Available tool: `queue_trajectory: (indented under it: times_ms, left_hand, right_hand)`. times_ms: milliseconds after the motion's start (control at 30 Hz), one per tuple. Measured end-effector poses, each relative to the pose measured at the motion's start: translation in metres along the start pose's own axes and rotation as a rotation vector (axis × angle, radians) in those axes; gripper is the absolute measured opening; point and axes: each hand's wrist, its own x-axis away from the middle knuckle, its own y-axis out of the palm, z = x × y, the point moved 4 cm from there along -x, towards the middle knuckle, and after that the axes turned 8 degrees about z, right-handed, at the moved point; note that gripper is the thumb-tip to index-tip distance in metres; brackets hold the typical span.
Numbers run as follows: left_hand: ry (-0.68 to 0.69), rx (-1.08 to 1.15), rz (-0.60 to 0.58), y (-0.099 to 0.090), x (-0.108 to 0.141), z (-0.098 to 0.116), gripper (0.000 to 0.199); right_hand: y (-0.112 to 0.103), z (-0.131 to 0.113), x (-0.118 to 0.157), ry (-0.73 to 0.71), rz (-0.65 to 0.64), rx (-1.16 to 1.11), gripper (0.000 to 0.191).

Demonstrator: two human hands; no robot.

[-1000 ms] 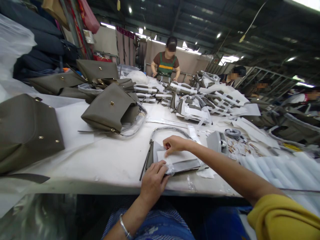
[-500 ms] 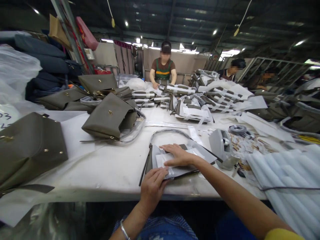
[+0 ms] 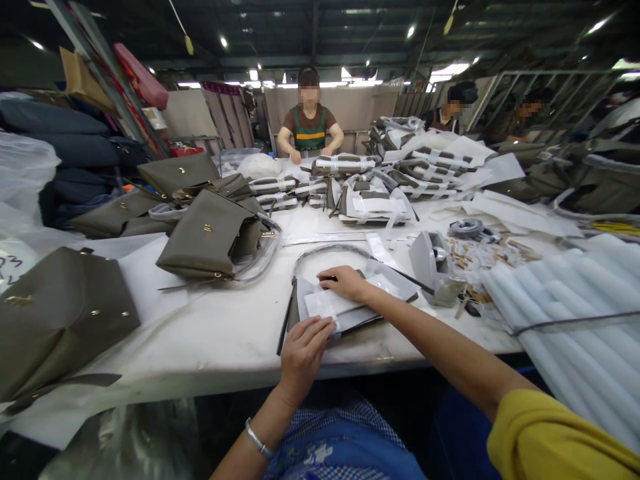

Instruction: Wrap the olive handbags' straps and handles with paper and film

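From afar I watch a flat, olive-brown bag covered in white paper (image 3: 345, 308) on the long white table (image 3: 240, 320). My left hand (image 3: 303, 347) lies straight-fingered over its near edge; my right hand (image 3: 345, 283) curls on top, either's grip unclear.

The right hand (image 3: 343, 283) covers part of the wrapped bag (image 3: 340, 305); the left hand (image 3: 303, 353) hides some of its near edge. Left of the grip, a large bag (image 3: 65, 327) is cut off by the view's edge; to the right, foam rolls (image 3: 565, 320) are too. Beyond those, scraps (image 3: 490, 257) look too small to identify.
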Motion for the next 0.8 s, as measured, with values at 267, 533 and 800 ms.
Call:
queue_trajectory:
  times_ms: [267,533,800]
  left_hand:
    - [-0.118,0.066,-0.011,-0.004,0.000,-0.005,0.044]
    - [-0.167,0.054,-0.043,-0.001,0.005,-0.011,0.052]
    - [-0.091,0.142,-0.190,-0.022,-0.010,0.006,0.052]
  right_hand:
    - [-0.002,-0.025,0.078,-0.230,-0.008,0.065,0.084]
    - [0.025,-0.032,0.096,-0.221,0.127,0.288,0.082]
    - [0.018,-0.037,0.110,-0.314,0.152,0.275,0.079]
